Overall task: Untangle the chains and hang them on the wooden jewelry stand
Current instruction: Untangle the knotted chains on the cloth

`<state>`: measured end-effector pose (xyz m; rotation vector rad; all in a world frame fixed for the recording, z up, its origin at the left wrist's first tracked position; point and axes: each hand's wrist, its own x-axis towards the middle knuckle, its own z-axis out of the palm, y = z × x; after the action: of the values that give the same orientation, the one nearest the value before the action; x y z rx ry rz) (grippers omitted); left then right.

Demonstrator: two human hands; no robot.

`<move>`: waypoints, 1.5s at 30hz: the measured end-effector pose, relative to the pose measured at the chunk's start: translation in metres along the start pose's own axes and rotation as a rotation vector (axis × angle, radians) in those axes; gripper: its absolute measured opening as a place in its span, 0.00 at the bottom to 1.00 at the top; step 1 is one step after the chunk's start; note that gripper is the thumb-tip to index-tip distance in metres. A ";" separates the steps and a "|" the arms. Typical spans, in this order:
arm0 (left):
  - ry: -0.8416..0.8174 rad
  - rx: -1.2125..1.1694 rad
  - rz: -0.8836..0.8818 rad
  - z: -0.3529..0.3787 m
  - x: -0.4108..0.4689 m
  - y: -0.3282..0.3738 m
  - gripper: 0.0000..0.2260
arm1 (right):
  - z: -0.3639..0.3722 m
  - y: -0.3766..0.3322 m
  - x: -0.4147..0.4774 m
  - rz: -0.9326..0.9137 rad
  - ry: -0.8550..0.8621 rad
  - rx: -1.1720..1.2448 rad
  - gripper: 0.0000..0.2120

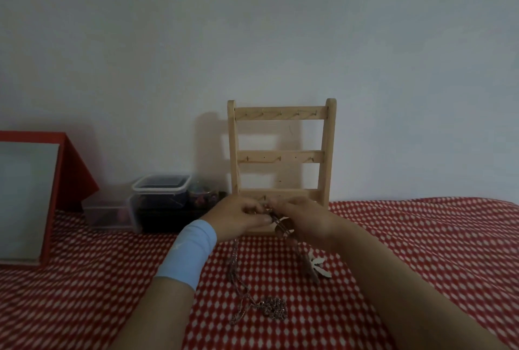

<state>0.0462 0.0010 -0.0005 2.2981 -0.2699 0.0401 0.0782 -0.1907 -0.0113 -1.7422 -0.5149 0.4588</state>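
Chains (276, 224) pinched between both hands, just before stand (281, 156).
Fingers of left hand (237, 219) and right hand (304, 221) curled, gripping strands; slack trailing below wrists onto cloth (421, 251).

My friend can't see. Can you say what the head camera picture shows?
The left hand and right hand pinch tangled chains, which trail down onto the red patterned cloth, in front of a wooden jewelry stand.
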 end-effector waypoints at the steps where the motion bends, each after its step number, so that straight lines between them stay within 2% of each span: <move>1: 0.030 -0.037 0.008 0.002 0.001 0.001 0.06 | -0.001 0.000 0.002 0.007 0.019 0.006 0.18; 4: 0.060 -0.130 0.015 0.005 0.002 0.003 0.05 | -0.005 -0.003 0.001 0.041 0.033 0.035 0.20; 8: -0.010 -0.280 -0.013 0.004 0.001 -0.002 0.05 | -0.010 -0.005 -0.001 0.091 -0.023 0.062 0.19; 10: -0.022 -0.273 -0.003 0.003 -0.001 0.000 0.04 | -0.010 -0.007 -0.001 0.104 -0.026 0.089 0.20; 14: -0.019 -0.264 -0.034 0.001 -0.002 0.012 0.02 | -0.008 -0.010 -0.004 -0.011 0.016 -0.110 0.08; 16: -0.023 -0.277 -0.073 0.001 -0.002 0.014 0.01 | -0.009 -0.011 -0.004 -0.051 0.049 -0.111 0.04; 23: -0.137 -0.411 -0.074 0.000 -0.005 0.006 0.02 | -0.011 -0.009 -0.002 -0.095 0.145 -0.059 0.04; 26: -0.040 -0.363 -0.056 -0.001 -0.004 0.000 0.01 | -0.015 -0.010 -0.002 -0.021 0.066 0.006 0.08; 29: 0.105 -0.152 -0.009 -0.006 -0.003 -0.003 0.03 | -0.017 -0.011 -0.004 0.111 0.005 -0.096 0.10; 31: 0.081 -0.132 -0.029 -0.008 -0.003 -0.001 0.03 | -0.017 -0.010 -0.003 0.144 0.000 -0.112 0.10; 34: -0.006 -0.081 -0.088 -0.008 -0.001 0.002 0.09 | -0.016 -0.011 -0.002 0.158 0.010 -0.135 0.10; 36: -0.017 -0.080 -0.097 -0.006 0.000 0.004 0.11 | -0.013 -0.013 -0.003 0.161 -0.011 -0.115 0.11; 39: 0.045 -0.146 -0.063 -0.003 0.002 0.007 0.06 | -0.010 -0.016 -0.006 0.148 -0.086 -0.074 0.13; 41: 0.094 -0.124 -0.005 -0.001 0.002 0.007 0.04 | -0.009 -0.018 -0.009 0.139 -0.110 0.078 0.14; 43: 0.136 -0.081 0.071 0.001 0.003 0.006 0.10 | -0.010 -0.019 -0.009 0.116 -0.103 0.217 0.17; 45: 0.134 -0.138 0.130 0.002 0.003 0.007 0.12 | -0.010 -0.019 -0.008 0.106 -0.095 0.288 0.15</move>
<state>0.0477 -0.0057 0.0030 2.1280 -0.3415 0.2331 0.0758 -0.1993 0.0101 -1.4799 -0.4030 0.6601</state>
